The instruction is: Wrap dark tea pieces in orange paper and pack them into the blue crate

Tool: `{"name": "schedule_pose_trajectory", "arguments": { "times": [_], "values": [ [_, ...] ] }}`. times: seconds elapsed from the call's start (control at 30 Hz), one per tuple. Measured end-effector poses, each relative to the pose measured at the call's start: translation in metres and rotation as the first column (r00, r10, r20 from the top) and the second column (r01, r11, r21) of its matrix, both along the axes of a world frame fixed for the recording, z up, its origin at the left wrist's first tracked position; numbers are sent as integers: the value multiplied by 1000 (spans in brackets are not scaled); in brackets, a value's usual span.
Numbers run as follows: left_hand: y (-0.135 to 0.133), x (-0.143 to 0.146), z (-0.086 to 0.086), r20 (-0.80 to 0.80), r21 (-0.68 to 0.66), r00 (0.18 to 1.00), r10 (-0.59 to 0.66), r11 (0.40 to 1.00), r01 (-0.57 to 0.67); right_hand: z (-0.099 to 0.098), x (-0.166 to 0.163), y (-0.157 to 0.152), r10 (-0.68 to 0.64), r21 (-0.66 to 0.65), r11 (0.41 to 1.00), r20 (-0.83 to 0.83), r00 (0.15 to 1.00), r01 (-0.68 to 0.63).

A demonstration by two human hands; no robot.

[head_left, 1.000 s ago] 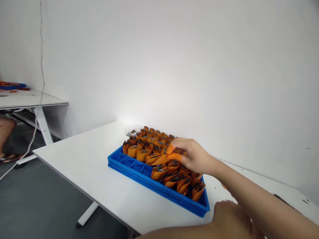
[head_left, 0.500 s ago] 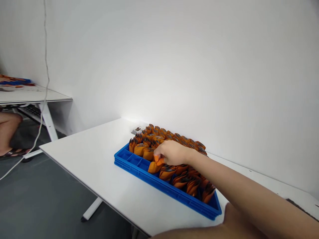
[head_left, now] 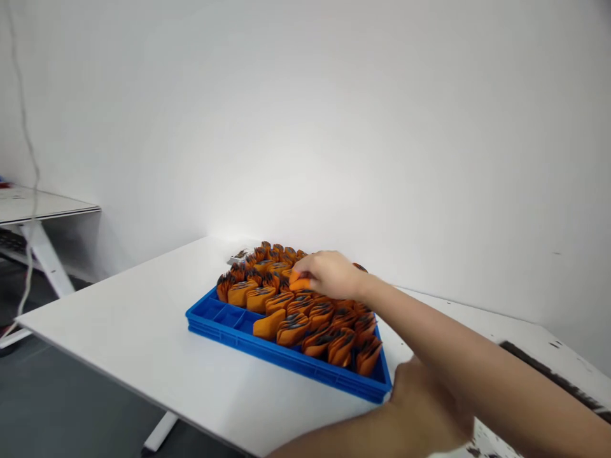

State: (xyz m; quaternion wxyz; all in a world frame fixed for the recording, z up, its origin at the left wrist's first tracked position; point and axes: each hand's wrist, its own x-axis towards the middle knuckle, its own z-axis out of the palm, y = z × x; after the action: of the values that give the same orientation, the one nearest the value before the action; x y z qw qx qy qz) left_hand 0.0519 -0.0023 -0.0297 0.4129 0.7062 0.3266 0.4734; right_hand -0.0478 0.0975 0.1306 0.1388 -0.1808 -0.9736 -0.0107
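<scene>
A blue divided tray (head_left: pixel 286 356) lies on the white table, holding several bundles of folded orange pieces (head_left: pixel 293 327) with dark edges. Over its middle rows is my right hand (head_left: pixel 329 273), its thumb and fingers pinched together. Bright orange shows at the fingertips; whether this is finger covers or a held piece I cannot make out. My left hand (head_left: pixel 429 407) is blurred beside the tray's near right corner, below my right forearm, with its fingers hidden. A single folded orange piece (head_left: pixel 268 324) stands in the front row, left of the fuller bundles.
A small white box (head_left: pixel 238 256) with dark bits stands behind the tray's far left corner. The white table (head_left: pixel 119 305) meets the wall at the back. A dark strip (head_left: pixel 548 378) lies at right. A white cable (head_left: pixel 28 146) hangs at left before another table (head_left: pixel 48 203).
My right hand has lifted from the front row towards the tray's middle rows. My left hand has come further into view at the bottom. The view has swung right, and the person's leg at left is gone.
</scene>
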Motion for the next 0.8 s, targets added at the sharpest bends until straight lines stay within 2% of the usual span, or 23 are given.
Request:
{"name": "schedule_pose_trajectory", "arguments": {
  "times": [0.03, 0.07, 0.17, 0.23, 0.33, 0.4, 0.5, 0.6, 0.7, 0.8],
  "values": [
    [-1, -2, 4, -173, 109, 984, 44, 994, -25, 5, 22, 3, -51, 48, 997, -51, 997, 54],
    [-1, -4, 8, -314, 175, 939, 143, 980, -91, 8, 47, 6, -112, 84, 989, -89, 990, 120],
    [0, -1, 16, -382, 201, 899, 216, 969, -147, 5, 131, 14, -361, 116, 920, -125, 924, 375],
    [1, 2, 17, -378, 212, 895, 236, 963, -164, -11, 187, 15, -520, 67, 848, -85, 850, 526],
    [2, 5, 15, -369, 215, 888, 276, 954, -207, -46, 255, 10, -742, -14, 670, 28, 670, 742],
    [2, 5, 11, -363, 209, 882, 299, 949, -236, -73, 285, 3, -787, -38, 611, 69, 613, 790],
    [4, 6, 6, -330, 207, 886, 327, 940, -270, -110, 303, -6, -845, -63, 527, 75, 530, 848],
    [6, 8, -1, -278, 211, 901, 334, 936, -282, -136, 302, -5, -908, -147, 405, 52, 416, 902],
    [8, 9, -5, -252, 194, 912, 322, 941, -279, -151, 299, 2, -943, -259, 302, 58, 327, 917],
    [8, 8, -7, -230, 179, 924, 305, 947, -268, -156, 303, 10, -954, -341, 267, 36, 296, 901]
  ]
}}
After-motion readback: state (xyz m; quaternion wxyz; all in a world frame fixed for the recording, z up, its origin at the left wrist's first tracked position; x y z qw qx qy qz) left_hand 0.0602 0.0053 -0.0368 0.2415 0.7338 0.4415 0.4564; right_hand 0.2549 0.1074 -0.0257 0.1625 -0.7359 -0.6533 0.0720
